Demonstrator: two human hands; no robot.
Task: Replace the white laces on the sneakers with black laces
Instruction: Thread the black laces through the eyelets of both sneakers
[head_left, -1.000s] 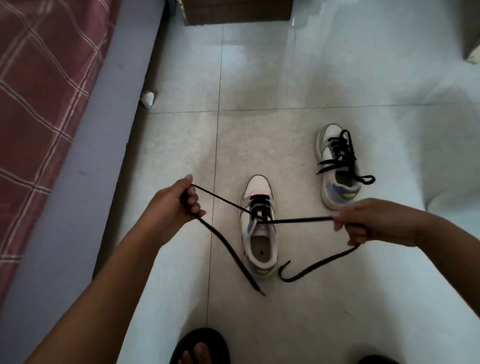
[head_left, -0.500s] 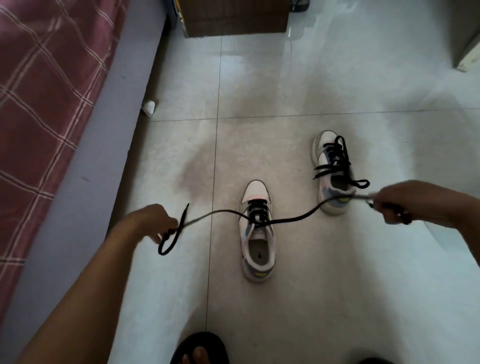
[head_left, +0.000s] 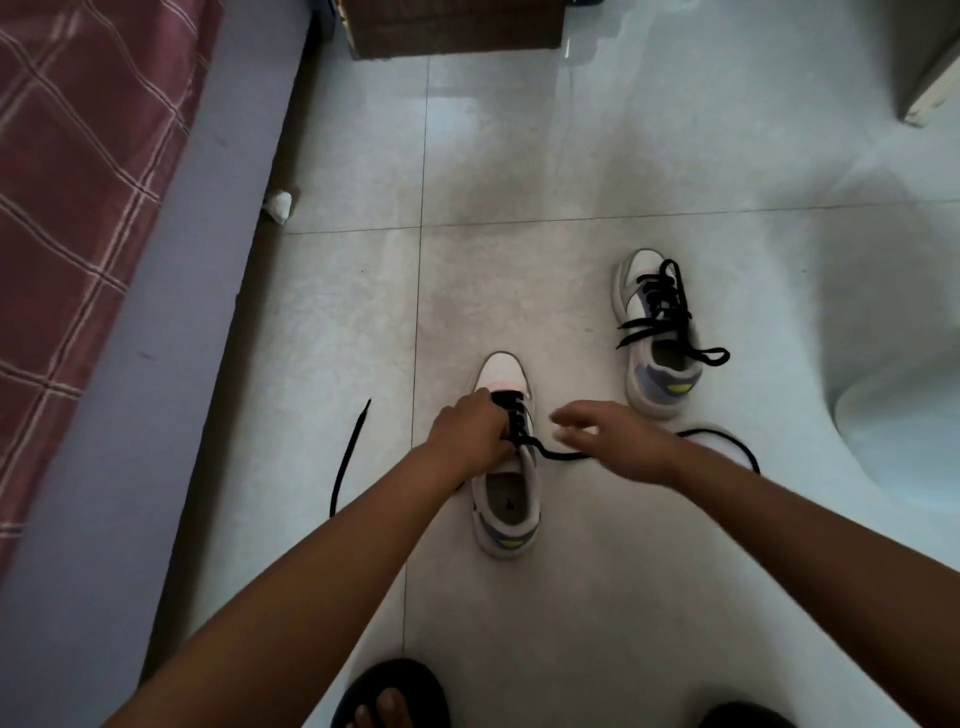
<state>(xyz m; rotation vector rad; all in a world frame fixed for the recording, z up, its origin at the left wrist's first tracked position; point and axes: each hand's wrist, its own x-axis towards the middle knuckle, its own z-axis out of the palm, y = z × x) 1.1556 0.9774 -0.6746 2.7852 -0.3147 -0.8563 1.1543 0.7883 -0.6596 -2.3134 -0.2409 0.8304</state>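
Left hand (head_left: 470, 439) gripping black lace (head_left: 563, 456) at near sneaker's (head_left: 506, 499) eyelets; right hand (head_left: 618, 441) hovering just above it, fingers spread, holding nothing.

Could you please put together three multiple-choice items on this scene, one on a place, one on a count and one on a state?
1. Where does the fully laced sneaker stand relative to the near sneaker?
A. Farther from the person and to the right
B. Under the bed
C. Stacked on top of it

2. How many sneakers are on the floor?
A. One
B. Two
C. Four

3. What is the right hand doing?
A. Gripping the far sneaker's heel
B. Hovering open over the black lace
C. Resting flat on the bed

Answers: 1 A, as it sits beyond and right of the near one. 2 B, as only two shoes show. 3 B, as its fingers are spread and hold nothing, while the left hand grips the laces at the near sneaker's eyelets.
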